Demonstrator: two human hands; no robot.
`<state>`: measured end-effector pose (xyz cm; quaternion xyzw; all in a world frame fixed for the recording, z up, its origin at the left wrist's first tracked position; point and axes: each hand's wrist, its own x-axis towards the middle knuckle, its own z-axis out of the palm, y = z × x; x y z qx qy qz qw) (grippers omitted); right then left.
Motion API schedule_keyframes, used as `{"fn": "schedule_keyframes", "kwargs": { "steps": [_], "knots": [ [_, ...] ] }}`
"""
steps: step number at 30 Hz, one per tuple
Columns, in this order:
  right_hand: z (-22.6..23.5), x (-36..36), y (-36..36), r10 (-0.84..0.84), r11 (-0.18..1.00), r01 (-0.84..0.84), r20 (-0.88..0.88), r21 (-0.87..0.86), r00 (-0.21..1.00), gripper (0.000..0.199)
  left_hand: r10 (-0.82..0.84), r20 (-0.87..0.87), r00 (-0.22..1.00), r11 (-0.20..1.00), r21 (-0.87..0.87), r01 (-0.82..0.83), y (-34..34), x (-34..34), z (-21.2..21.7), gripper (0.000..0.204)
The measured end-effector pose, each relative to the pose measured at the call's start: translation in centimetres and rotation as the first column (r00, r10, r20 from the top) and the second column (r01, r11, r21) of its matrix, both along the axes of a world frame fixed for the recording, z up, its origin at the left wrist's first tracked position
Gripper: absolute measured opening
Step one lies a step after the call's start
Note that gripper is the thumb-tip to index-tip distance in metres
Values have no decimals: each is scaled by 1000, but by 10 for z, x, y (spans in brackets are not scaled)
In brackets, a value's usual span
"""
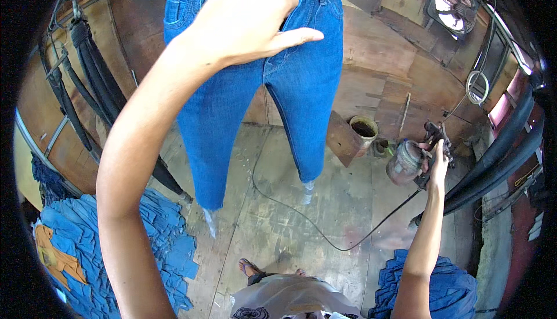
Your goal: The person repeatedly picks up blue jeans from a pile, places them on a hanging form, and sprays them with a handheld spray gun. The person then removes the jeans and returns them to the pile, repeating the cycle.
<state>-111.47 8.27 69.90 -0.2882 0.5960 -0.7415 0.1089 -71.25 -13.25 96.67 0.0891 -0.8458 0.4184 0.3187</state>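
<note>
A pair of blue jeans (217, 122) hangs upright in front of me, filled out by a form whose pale ends show below the hems. My left hand (249, 20) is at the open waist and fly, its fingers curled over the denim and its thumb stretched out across the front. Part of the fingers' grip is hidden behind the hand. Off to the right, my right hand (439, 159) is closed around a spray gun (430, 145) with a round, stained cup (404, 162). A dark hose (380, 226) trails from the gun over the floor.
A heap of blue garments (168, 249) with an orange cloth (58, 255) lies at lower left; another denim pile (426, 287) is at lower right. A bucket (364, 127) stands by the stained back wall. Dark tubes (499, 156) hang on the right, under a fan (455, 7).
</note>
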Motion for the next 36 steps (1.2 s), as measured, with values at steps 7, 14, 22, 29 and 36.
{"fn": "schedule_keyframes", "kwargs": {
  "steps": [7, 14, 22, 29, 36],
  "knots": [
    [43, 50, 38, -220, 973, 227, -155, 29, 963, 42, 7, 109, 994, 1000, -7, -6, -53, 5, -14, 52],
    [54, 151, 130, -398, 900, 435, -339, 35, 852, 59, 28, 61, 998, 995, -96, -23, -87, -5, -35, 51],
    [-29, 261, 117, -165, 923, 222, -200, 315, 966, 61, -116, -11, 993, 988, -108, 114, -98, -8, -45, 46],
    [-139, 361, 61, -211, 800, 130, 72, 586, 975, 44, -245, -52, 968, 968, -73, 241, -99, -16, -44, 42],
    [-82, 384, 16, -163, 839, 121, 33, 531, 986, 46, -214, -34, 976, 977, 3, 214, -93, -26, -37, 39]
  ]
}}
